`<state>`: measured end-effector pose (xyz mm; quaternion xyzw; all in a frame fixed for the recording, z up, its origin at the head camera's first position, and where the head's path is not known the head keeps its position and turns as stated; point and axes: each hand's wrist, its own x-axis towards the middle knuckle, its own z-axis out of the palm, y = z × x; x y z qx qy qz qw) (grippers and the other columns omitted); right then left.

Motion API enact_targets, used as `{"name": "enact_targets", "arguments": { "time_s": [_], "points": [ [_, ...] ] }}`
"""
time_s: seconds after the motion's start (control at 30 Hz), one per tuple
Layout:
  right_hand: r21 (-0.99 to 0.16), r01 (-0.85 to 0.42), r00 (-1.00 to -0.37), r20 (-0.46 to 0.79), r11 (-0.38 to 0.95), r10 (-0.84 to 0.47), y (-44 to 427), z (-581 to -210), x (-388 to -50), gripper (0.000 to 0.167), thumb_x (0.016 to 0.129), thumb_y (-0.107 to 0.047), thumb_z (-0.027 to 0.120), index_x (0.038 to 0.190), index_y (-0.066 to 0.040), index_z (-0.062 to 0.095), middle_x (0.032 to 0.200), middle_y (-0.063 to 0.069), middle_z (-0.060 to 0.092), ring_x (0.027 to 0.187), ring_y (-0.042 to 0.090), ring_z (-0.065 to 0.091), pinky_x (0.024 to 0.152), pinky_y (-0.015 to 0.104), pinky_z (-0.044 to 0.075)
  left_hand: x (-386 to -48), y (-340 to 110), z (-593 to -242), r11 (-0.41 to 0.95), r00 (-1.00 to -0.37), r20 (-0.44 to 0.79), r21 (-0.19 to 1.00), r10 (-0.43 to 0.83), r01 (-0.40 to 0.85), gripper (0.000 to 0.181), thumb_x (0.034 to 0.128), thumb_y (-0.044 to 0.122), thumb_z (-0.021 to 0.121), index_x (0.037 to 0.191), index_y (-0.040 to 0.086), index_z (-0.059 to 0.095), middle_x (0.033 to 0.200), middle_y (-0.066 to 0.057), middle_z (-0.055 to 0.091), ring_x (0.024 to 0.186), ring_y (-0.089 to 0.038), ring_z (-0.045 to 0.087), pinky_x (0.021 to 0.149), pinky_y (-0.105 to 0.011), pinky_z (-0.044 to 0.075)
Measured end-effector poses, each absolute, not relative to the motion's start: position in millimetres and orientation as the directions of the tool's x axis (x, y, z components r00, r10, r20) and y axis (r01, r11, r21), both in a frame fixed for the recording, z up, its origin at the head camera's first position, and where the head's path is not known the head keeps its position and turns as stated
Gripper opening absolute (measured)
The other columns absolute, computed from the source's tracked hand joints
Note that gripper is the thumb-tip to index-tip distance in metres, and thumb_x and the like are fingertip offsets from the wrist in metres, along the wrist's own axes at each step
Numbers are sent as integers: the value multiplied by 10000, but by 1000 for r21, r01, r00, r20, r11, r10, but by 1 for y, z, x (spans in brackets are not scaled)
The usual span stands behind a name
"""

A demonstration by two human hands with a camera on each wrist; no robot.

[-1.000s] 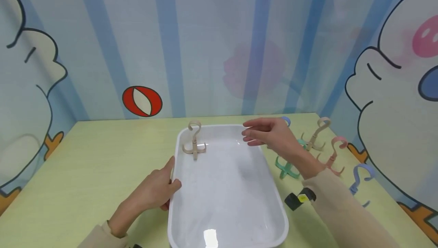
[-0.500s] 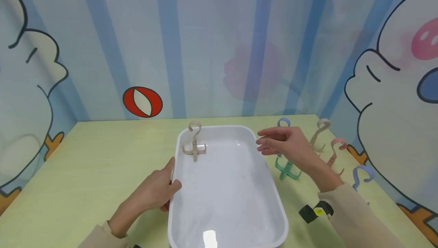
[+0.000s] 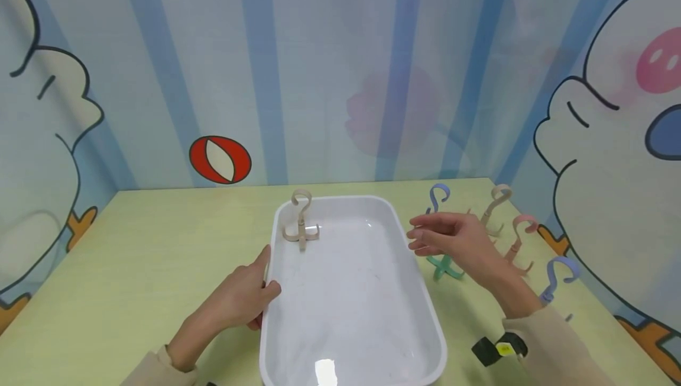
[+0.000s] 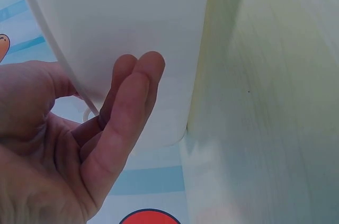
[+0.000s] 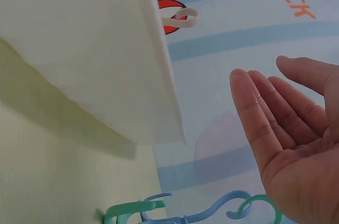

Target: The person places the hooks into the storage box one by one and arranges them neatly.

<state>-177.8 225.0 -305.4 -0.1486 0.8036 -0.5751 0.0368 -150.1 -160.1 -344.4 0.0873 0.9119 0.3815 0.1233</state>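
Note:
A white rectangular tray point(image 3: 351, 309) lies on the pale yellow-green table. My left hand point(image 3: 242, 291) holds its left side, thumb over the rim and fingers against the outer wall point(image 4: 143, 17). Inside the tray's far left corner, a beige swivel hook point(image 3: 301, 232) with small curved arms stands with its big hook upward. My right hand point(image 3: 460, 244) hovers beside the right rim, holding nothing, with fingers extended and thumb apart in the right wrist view. Nearest to it are a green hook point(image 3: 444, 269), partly covered by the hand, and a blue hook point(image 3: 439, 192) behind.
Farther right on the table stand another beige hook point(image 3: 499, 195), a pink hook point(image 3: 516, 244) and a second blue hook point(image 3: 555, 273), partly hidden by the right sleeve. A striped cartoon cloth point(image 3: 330, 78) closes off the back and sides of the table.
My right hand has moved right and a little nearer, from above the tray's far right corner to outside its right rim. The left hand, tray and beige hook look unmoved.

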Motion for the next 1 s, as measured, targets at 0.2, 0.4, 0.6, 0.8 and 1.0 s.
{"name": "enact_targets", "arguments": {
  "time_s": [0.2, 0.4, 0.6, 0.8, 1.0],
  "points": [
    [-949, -202, -956, 138, 241, -258, 229, -315, -174, 437, 1045, -160, 657, 1377, 120, 605, 1101, 11, 798, 939, 157, 802, 871, 364, 658, -149, -161, -344, 686, -953, -152, 724, 262, 73, 762, 991, 104, 520, 1671, 40, 185, 781, -106, 672, 484, -197, 647, 436, -365, 572],
    [-952, -240, -951, 191, 190, -242, 234, -322, -170, 406, 1047, -139, 649, 1352, 128, 620, 1065, -51, 800, 927, 152, 799, 839, 329, 661, -149, -161, -342, 681, -950, -142, 727, 277, 90, 752, 987, 102, 504, 1670, 52, 193, 746, -107, 664, 473, -193, 646, 436, -374, 575],
    [-961, -252, -946, 220, 112, -239, 242, -328, -165, 230, 1043, -97, 643, 1246, -83, 752, 1066, -13, 806, 949, 159, 797, 834, 345, 664, -150, -161, -343, 686, -950, -149, 723, 276, 85, 786, 989, 112, 505, 1685, 35, 147, 720, -101, 657, 460, -188, 641, 433, -367, 573],
    [-966, -219, -962, 189, 141, -199, 247, -333, -162, 309, 1033, -131, 671, 1297, 27, 704, 1058, -27, 807, 957, 153, 797, 840, 363, 664, -149, -161, -343, 692, -949, -165, 719, 267, 70, 793, 996, 116, 511, 1688, 33, 134, 727, -101, 657, 463, -189, 639, 440, -365, 574],
    [-959, -200, -973, 172, 198, -153, 252, -337, -160, 349, 1028, -164, 688, 1302, 51, 689, 1047, -13, 806, 948, 151, 798, 835, 348, 665, -147, -162, -342, 693, -951, -174, 719, 257, 56, 790, 1000, 116, 516, 1686, 26, 135, 745, -107, 659, 475, -194, 644, 444, -369, 577]
  ]
}}
